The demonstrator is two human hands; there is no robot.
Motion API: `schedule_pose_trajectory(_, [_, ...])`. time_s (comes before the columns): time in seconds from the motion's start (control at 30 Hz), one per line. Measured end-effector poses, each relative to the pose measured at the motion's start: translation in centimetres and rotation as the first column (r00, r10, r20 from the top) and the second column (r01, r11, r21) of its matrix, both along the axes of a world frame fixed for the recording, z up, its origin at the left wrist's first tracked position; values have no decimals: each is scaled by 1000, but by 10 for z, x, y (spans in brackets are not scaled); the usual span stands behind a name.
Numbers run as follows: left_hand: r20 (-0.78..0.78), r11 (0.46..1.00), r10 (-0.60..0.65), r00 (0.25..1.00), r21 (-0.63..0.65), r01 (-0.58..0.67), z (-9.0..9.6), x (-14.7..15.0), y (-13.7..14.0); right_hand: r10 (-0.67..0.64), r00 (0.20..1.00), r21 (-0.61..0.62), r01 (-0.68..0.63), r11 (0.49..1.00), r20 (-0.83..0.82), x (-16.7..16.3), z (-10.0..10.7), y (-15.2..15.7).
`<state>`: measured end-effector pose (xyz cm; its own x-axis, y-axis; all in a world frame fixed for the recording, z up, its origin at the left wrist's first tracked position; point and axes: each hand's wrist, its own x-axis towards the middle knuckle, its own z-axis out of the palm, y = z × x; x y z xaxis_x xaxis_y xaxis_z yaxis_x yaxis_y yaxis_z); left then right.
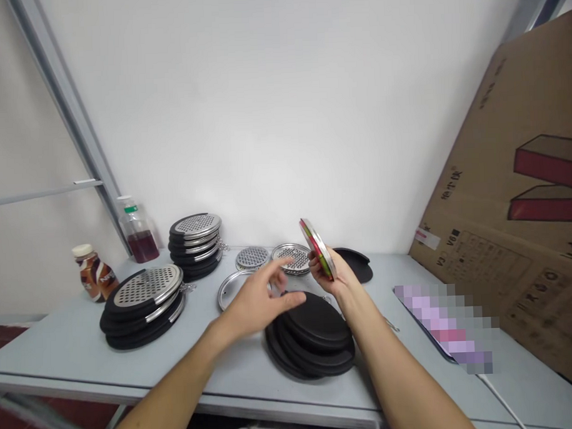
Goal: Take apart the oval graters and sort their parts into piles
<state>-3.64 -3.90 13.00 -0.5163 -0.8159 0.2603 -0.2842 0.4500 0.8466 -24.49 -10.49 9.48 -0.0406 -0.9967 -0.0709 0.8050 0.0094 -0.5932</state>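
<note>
My right hand (332, 272) grips a thin round metal disc (319, 248), tilted up almost edge-on, with a red and green printed side. Fingers apart and holding nothing, my left hand (261, 300) hovers just left of it. Below both hands lies a stack of round black covers (313, 338). Behind them on the table are a perforated metal disc (292, 258), a smaller disc with holes (252, 258) and a plain silver ring-edged disc (230, 291), partly hidden by my left hand. A black curved piece (356, 264) lies behind my right wrist.
Two stacks of black-rimmed perforated discs stand at the left, one nearer (143, 307) and one farther (196, 246). Beside them are a brown bottle (95, 274) and a jug of dark red liquid (139, 235). A large cardboard box (516, 231) leans at right, near a blurred device (442, 328).
</note>
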Motion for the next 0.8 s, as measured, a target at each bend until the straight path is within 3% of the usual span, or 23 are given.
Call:
schedule_pose_trajectory(0.13, [-248,990,-74,966,-136,41,8,-24,-19,-94,990,-77,86,993,-103,20,3,8])
schedule_pose_trajectory(0.27, [-159,943,-89,983,-330,32,4,-42,-23,-156,963,-155,123,980,-222,30,9,22])
schedule_pose_trajectory(0.43, [36,898,-28,999,-438,41,-6,-40,-35,31,997,-195,-43,980,-66,32,18,33])
schedule_pose_trajectory(0.6, [74,882,16,997,-472,21,-17,-31,-47,252,968,-236,-241,941,16,25,20,36])
schedule_pose_trajectory(0.8, [-10,841,-17,1000,-541,9,-23,-29,-48,266,961,-232,-243,942,73,24,15,33])
